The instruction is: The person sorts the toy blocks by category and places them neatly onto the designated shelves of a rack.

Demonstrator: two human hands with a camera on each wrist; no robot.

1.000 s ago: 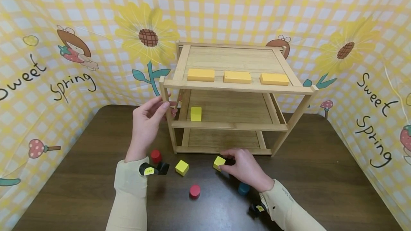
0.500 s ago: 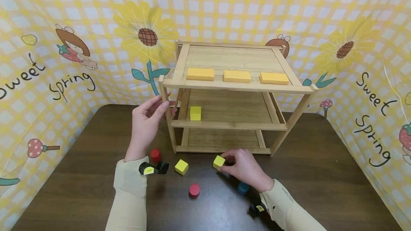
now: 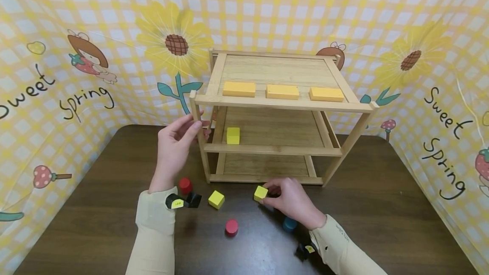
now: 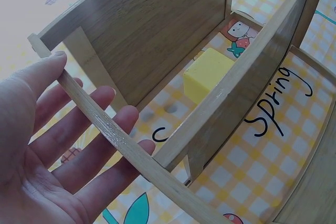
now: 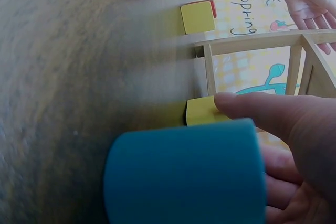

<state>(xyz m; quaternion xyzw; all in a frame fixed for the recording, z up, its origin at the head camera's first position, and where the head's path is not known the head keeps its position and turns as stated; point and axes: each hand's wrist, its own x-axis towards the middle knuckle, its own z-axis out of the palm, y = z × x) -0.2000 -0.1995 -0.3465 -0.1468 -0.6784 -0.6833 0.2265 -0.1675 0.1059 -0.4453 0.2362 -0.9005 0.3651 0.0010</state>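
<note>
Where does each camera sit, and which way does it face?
Head: head-worn, facing forward and down at the wooden rack; left hand, right hand and sleeves show.
Left wrist: worn there, facing into the rack; left hand shows.
Right wrist: worn there, facing the blue cylinder; both hands show.
Head and left wrist share the shelved yellow cube.

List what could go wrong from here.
The right hand might knock the blue cylinder, which is close to it. The pinched yellow cube could catch on the low front rail of the rack. If the left hand jolts the post it holds, the yellow blocks on top might shift.
</note>
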